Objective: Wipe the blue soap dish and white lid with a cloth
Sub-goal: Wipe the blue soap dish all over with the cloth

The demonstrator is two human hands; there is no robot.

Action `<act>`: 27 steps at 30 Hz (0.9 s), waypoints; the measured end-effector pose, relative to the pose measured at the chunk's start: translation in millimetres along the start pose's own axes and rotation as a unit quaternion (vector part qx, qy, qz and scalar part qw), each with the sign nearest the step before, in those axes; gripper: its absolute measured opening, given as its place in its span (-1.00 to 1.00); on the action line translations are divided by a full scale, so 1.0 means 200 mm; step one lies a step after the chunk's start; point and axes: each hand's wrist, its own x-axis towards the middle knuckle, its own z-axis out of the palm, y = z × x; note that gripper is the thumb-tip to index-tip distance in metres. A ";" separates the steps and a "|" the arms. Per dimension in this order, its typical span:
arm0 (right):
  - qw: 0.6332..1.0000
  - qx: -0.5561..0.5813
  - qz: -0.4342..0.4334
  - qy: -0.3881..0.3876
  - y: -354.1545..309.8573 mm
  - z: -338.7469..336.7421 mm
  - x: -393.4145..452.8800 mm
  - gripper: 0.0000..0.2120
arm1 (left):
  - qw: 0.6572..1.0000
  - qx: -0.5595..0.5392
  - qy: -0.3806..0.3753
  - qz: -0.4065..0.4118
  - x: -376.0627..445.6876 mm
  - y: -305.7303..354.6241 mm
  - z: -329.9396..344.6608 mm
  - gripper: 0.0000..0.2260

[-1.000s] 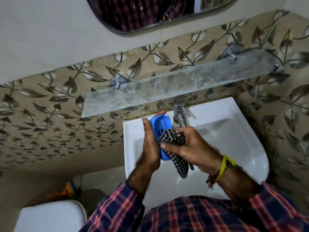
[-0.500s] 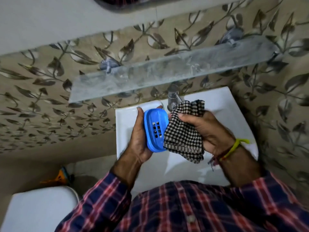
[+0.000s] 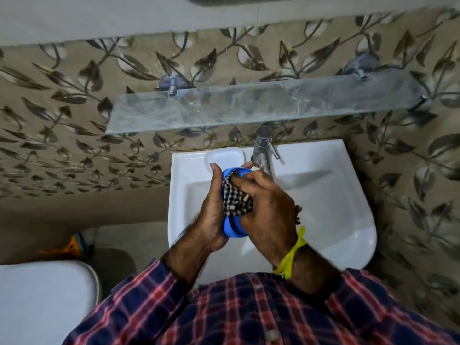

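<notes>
Left hand gripped the blue soap dish on edge, fingers curled round its back. Right hand pinched the checked cloth and pressed it into the dish, right against the left palm. Both were held over the sink, just below the tap. White lid lay on the sink ledge just beyond the left fingertips, untouched. Step looked like wiping the dish, first half of the job. Next probably meant setting the dish down, taking the lid, keeping the cloth pinched.
</notes>
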 end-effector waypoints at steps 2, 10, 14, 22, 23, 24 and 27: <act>0.997 -0.024 0.001 -0.072 0.01 0.00 -0.01 -0.29 | 1.000 -0.019 0.000 0.002 0.00 0.01 -0.02 -0.30; 0.989 -0.116 -0.026 -0.093 0.02 -0.02 0.02 -0.27 | 0.998 -0.060 -0.001 -0.034 0.01 -0.03 -0.07 -0.32; 0.977 -0.139 -0.090 -0.136 0.04 -0.01 0.01 -0.34 | 0.997 -0.067 0.014 -0.034 0.02 -0.01 -0.09 -0.31; 0.962 -0.213 -0.124 -0.120 0.04 0.02 0.04 -0.39 | 0.997 -0.056 0.026 -0.034 -0.02 -0.01 -0.07 -0.34; 0.956 -0.216 -0.145 -0.137 0.05 0.02 0.02 -0.40 | 0.998 -0.060 0.024 -0.029 -0.02 0.00 -0.08 -0.33; 0.951 -0.220 -0.164 -0.140 0.06 0.02 0.00 -0.41 | 0.998 -0.058 0.022 -0.024 -0.02 0.01 -0.10 -0.33; 0.957 -0.226 -0.155 -0.095 0.07 0.00 0.00 -0.42 | 0.999 -0.035 0.022 -0.030 -0.02 -0.01 -0.10 -0.34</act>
